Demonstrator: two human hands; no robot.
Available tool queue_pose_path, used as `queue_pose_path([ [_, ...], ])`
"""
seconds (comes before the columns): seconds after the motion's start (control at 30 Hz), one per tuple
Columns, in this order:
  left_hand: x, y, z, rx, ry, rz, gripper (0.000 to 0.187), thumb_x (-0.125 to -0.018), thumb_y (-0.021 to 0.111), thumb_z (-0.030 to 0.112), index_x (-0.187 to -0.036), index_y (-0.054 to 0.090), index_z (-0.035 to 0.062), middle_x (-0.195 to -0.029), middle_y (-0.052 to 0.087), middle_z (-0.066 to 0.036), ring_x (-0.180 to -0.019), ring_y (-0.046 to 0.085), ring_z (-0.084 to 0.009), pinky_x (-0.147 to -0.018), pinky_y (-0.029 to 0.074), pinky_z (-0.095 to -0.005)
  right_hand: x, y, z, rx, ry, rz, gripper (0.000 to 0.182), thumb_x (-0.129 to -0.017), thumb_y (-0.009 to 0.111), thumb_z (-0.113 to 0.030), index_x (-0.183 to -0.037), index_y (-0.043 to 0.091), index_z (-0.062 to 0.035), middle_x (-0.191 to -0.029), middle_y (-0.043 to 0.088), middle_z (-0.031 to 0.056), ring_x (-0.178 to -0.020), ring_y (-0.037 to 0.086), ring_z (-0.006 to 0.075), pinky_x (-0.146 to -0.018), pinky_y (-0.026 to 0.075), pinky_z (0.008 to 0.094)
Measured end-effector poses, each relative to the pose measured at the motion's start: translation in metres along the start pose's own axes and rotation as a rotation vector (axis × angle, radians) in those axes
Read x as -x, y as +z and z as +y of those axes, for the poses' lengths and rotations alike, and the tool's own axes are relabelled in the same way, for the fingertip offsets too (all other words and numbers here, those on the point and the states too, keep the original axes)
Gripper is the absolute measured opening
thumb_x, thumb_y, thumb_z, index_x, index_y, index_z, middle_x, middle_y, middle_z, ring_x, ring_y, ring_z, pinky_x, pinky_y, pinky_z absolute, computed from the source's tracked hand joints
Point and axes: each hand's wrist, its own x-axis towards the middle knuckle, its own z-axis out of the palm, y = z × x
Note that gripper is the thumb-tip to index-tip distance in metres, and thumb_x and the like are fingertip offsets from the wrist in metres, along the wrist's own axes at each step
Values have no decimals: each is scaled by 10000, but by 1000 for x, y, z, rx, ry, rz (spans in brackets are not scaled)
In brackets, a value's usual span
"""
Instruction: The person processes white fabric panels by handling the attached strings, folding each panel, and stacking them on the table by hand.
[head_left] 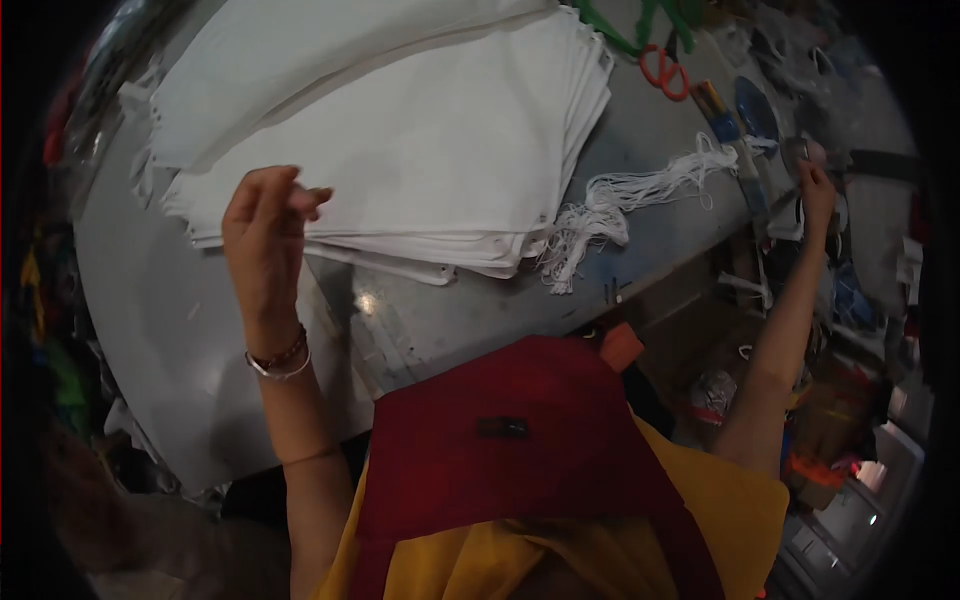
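My left hand (265, 235) is raised over the near left side of a stack of white fabric sheets (430, 140), its fingers curled in toward the thumb. What lies between those fingertips, if anything, is hidden. My right hand (818, 198) is stretched far out past the table's right edge, fingers closed at a small rounded thing (806, 152) whose kind I cannot tell. Small eyelets show at some corners of the sheets. A loose bundle of white strings (630, 205) lies on the table to the right of the stack.
Scissors with orange handles (665, 75) and green straps (620, 30) lie at the far edge of the grey table (200, 380). A brush-like tool (715, 110) is near the right edge. Bags and clutter (830, 420) fill the floor at right.
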Motion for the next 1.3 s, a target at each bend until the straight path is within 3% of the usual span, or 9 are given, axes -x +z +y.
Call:
queue_pose_path([
  [0.07,-1,7,-7,-173,-61,-23,156,-898,544,115,-964,601,-15,-754,624,-56,-698,585,-130,-740,472,-276,9,14,-42,21,-46,-284,369,-807,638,-342,-1028,649,-47,-911,662,89,-782,629,165,-680,489,307],
  [0.2,-5,24,-12,-444,-59,-97,124,-855,593,71,-923,634,-24,-814,656,-80,-762,611,-139,-727,475,-249,58,41,-156,267,-481,-167,309,-794,653,-244,-1042,648,-61,-953,638,75,-826,617,136,-705,466,242],
  [0.33,0,26,-26,-582,-96,-126,103,-828,617,45,-909,652,-8,-814,657,-60,-762,606,-128,-710,480,-245,132,56,-264,-440,-677,-593,147,-790,653,-124,-931,676,-92,-817,613,56,-695,579,164,-626,449,268],
  [0.4,2,31,-37,-679,-20,-206,112,-811,629,36,-915,654,2,-806,656,-59,-760,606,-131,-701,478,-246,171,73,-297,-384,-774,-748,104,-769,669,-137,-846,668,-67,-776,592,49,-675,572,161,-606,442,278],
  [0.53,14,62,-57,-942,279,-494,231,-694,691,12,-922,651,26,-875,621,-96,-805,592,-243,-686,481,-317,199,110,-306,-341,-791,-767,105,-750,680,-141,-786,648,-47,-746,571,43,-669,566,162,-601,439,297],
  [0.7,11,65,-88,-1144,636,-483,63,-670,579,108,-712,586,62,-744,551,-68,-722,537,-244,-635,417,-353,184,101,-303,-433,-712,-791,88,-792,637,-78,-818,580,-16,-732,522,18,-650,482,93,-570,382,238],
  [0.9,7,60,-108,-1237,714,-471,160,-642,583,181,-522,525,93,-620,544,-67,-656,555,-270,-584,435,-371,202,139,-279,-527,-595,-1008,97,-758,587,-13,-850,586,18,-780,547,114,-716,541,197,-663,435,282],
  [0.93,6,58,-111,-1164,803,-394,168,-616,589,195,-501,529,88,-599,549,-68,-640,557,-272,-557,430,-372,174,189,-228,-636,-617,-1090,75,-780,586,-14,-841,545,-4,-759,501,30,-700,473,112,-642,414,263],
  [1.3,11,56,-125,-1229,805,-437,147,-603,601,160,-507,525,78,-585,542,-74,-609,550,-305,-531,425,-396,211,327,-401,-1099,-829,-942,66,-785,586,-15,-830,539,-6,-759,494,31,-700,467,114,-646,411,262],
])
